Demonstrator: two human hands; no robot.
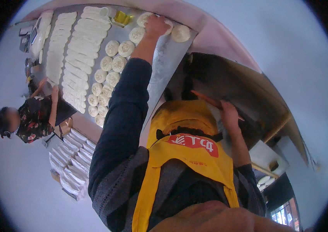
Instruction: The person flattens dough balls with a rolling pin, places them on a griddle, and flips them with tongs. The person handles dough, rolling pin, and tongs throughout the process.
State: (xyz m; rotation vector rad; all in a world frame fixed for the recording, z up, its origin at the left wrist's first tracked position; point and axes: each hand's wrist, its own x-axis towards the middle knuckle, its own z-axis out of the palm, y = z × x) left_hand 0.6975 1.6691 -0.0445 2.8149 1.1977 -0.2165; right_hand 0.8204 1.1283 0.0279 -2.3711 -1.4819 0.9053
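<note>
My left hand (156, 25) reaches over the far end of the metal worktop (162, 62) and touches a round of coiled dough (168, 27); its fingertips are partly hidden, so its grip is unclear. Another coiled round (180, 33) lies just to the right, and several more run down the worktop in rows left of my forearm. Beyond those, flattened oblong dough pieces (77, 61) overlap in long rows. My right hand (229, 114) is closed around a slim wooden rolling pin (207, 98), held off the worktop in front of my yellow apron (187, 116).
A clear container of yellow oil (122, 18) stands near the far edge, by the dough. At the left, another person (36, 116) in a floral top has both hands at a row of dough. Trays of folded white material (71, 162) stand lower left. A white surface (268, 158) lies right.
</note>
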